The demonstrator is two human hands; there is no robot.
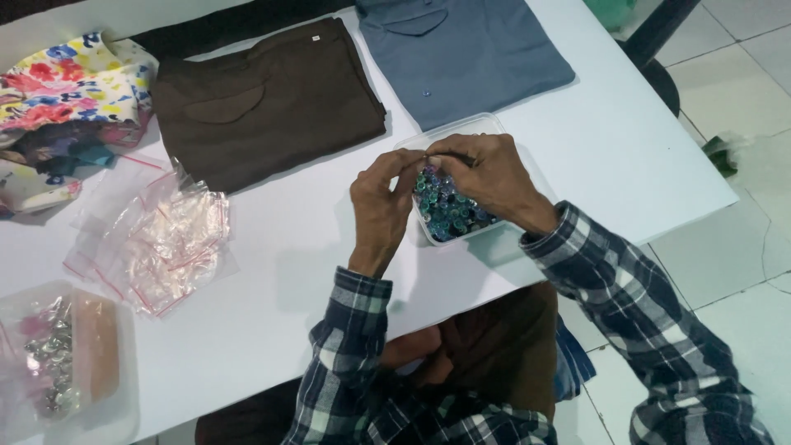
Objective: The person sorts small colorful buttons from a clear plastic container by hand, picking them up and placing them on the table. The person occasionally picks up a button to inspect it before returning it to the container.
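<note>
My left hand (381,191) and right hand (486,171) meet over the clear tub of small blue and green beads (449,210) on the white desk (610,156), fingertips pinched shut together on something too small to make out. I'd keep both hands low above the tub so a slip drops back in. The folded brown shirt (264,103) lies far left, plastic bags (165,235) left.

Glossy beads (449,210) in clear plastic tub (461,128); matt cloth shirts (264,103).
</note>
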